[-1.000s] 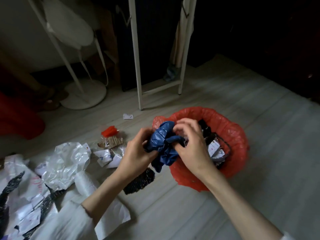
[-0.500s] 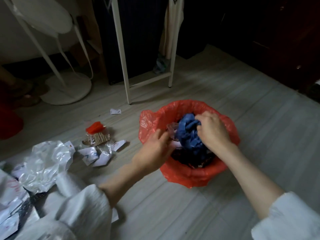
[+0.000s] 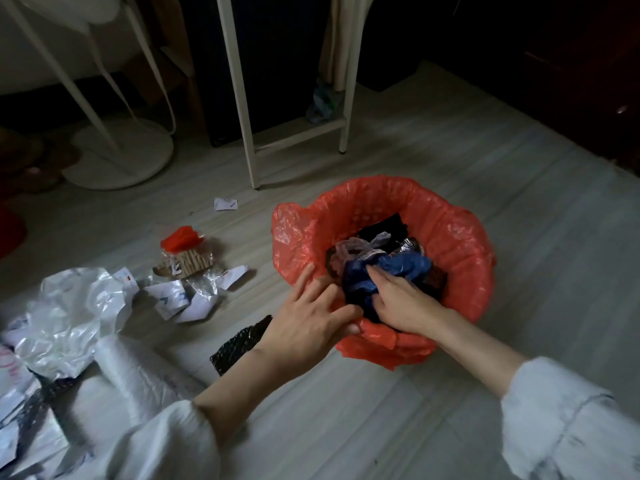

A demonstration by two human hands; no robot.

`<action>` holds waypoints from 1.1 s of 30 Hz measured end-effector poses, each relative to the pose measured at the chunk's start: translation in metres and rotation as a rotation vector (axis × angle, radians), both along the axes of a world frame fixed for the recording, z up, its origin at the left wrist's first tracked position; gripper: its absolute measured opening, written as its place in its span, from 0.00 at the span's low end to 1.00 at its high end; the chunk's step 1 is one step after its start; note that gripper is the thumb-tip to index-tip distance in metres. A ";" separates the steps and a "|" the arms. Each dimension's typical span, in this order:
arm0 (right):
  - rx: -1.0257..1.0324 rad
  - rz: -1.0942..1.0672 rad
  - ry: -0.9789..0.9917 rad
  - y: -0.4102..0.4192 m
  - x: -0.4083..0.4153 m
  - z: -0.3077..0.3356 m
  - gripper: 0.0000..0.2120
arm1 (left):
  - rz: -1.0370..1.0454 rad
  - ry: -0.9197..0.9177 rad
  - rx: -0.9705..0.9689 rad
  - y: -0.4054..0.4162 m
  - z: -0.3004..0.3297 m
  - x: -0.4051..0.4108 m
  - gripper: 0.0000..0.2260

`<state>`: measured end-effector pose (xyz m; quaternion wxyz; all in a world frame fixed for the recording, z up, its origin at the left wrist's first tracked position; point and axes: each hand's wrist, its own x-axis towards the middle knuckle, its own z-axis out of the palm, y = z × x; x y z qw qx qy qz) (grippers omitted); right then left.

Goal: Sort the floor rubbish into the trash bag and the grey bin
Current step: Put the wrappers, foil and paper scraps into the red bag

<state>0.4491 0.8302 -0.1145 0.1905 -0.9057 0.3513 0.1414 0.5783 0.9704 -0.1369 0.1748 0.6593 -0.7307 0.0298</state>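
Both my hands are at the red trash bag (image 3: 460, 237), a thin crinkly plastic liner folded out over a round rim. My right hand (image 3: 405, 303) reaches inside, its grip curled onto the blue plastic wad (image 3: 398, 268), a soft crumpled lump lying on top of dark scraps and pale film in the bag. My left hand (image 3: 308, 323) lies flat on the near left rim, fingers straight and spread, pressing the red plastic and holding nothing.

Left of my left hand, well apart, crumpled silvery white plastic sheets (image 3: 72, 313) sprawl over the pale wood-grain floor (image 3: 519, 188), glossy and creased. Just under my left wrist lies a black bubbly mailer piece (image 3: 239, 344), flat and dimpled. Beyond it are torn white paper scraps (image 3: 187, 299) with blue print, then a tan cardboard piece (image 3: 187, 265) under clear film, then a small orange-red crumple (image 3: 180, 237). Farther off lies one tiny white scrap (image 3: 225, 204).

Loose white sleeves cover both my forearms.
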 end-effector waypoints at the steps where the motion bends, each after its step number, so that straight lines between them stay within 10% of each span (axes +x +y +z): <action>1: -0.156 0.116 0.059 -0.003 -0.002 0.002 0.29 | 0.009 -0.006 -0.004 0.000 -0.001 0.000 0.15; 4: -0.484 0.319 0.310 -0.022 0.006 0.008 0.29 | 0.012 -0.008 -0.010 0.000 -0.004 -0.001 0.14; 10: 0.052 0.149 0.435 -0.033 0.009 -0.052 0.30 | -0.002 -0.025 -0.004 0.002 -0.007 0.002 0.16; 20: -0.182 0.292 0.703 -0.039 0.031 -0.071 0.31 | -0.024 -0.051 0.025 -0.003 -0.003 0.005 0.15; 33: -0.186 0.384 0.333 -0.030 0.004 0.009 0.32 | -0.019 -0.050 0.074 0.001 0.003 0.004 0.15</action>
